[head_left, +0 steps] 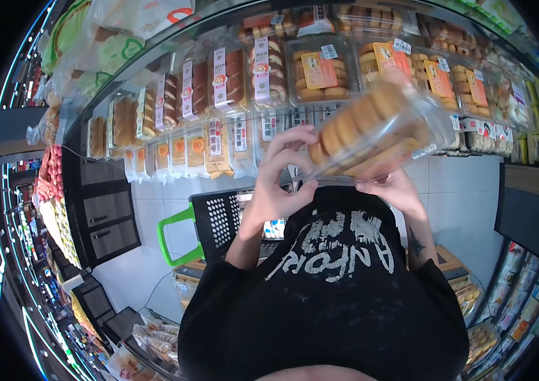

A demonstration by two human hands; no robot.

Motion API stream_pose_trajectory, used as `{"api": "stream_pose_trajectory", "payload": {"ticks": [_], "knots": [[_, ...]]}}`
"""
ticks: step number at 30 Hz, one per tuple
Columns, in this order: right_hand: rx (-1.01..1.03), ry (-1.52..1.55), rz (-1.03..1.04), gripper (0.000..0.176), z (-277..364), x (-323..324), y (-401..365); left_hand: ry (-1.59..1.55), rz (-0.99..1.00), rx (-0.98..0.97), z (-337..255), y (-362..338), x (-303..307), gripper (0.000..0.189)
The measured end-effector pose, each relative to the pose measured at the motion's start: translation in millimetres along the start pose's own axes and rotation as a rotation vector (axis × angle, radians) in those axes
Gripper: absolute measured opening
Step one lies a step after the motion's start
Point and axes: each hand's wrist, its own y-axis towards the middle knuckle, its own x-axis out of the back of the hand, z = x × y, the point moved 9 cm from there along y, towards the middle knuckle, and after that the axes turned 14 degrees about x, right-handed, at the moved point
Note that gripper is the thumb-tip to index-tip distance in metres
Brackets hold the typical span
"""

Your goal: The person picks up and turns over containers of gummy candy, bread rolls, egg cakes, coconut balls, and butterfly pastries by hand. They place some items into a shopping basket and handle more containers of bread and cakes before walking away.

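A clear plastic box of round golden pastries (371, 130) is held up tilted in front of my chest, with an orange label on its lower side. My left hand (285, 178) grips the box's left end, thumb and fingers curled at the corner. Beneath the right part of the box, my right hand (396, 193) supports it; the box hides most of its fingers. Just beyond, a similar pastry box (320, 73) with an orange label stands on the shelf, beside several packs of cream-topped rolls (228, 79).
Bagged bread (218, 152) hangs along a lower shelf. A green-handled black trolley (177, 232) stands on the tiled floor to my left. Plastic bags (114, 47) lie on the shelf top at left. More goods shelves (523, 298) are at right.
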Motion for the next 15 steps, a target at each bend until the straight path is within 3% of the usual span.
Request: {"api": "stream_pose_trajectory", "payload": {"ticks": [1, 4, 5, 9, 12, 15], "knots": [[0.047, -0.033, -0.016, 0.022, 4, 1, -1, -0.002, 0.027, -0.061, -14, 2, -11, 0.023], [0.134, 0.047, -0.063, 0.026, 8, 4, -8, -0.020, 0.102, -0.139, -39, 10, -38, 0.026], [0.141, 0.099, -0.097, 0.020, 4, 8, -9, -0.028, 0.129, -0.151, -42, 11, -46, 0.028], [0.139, 0.246, -0.138, 0.022, -11, 17, -10, -0.014, 0.157, -0.165, -45, 13, -59, 0.031], [0.147, 0.166, -0.104, 0.027, -7, 18, -7, -0.025, 0.117, -0.152, -37, 13, -55, 0.030], [0.079, 0.141, -0.183, 0.039, 3, 19, -4, -0.140, -0.056, 0.002, -8, 8, -32, 0.023]]}}
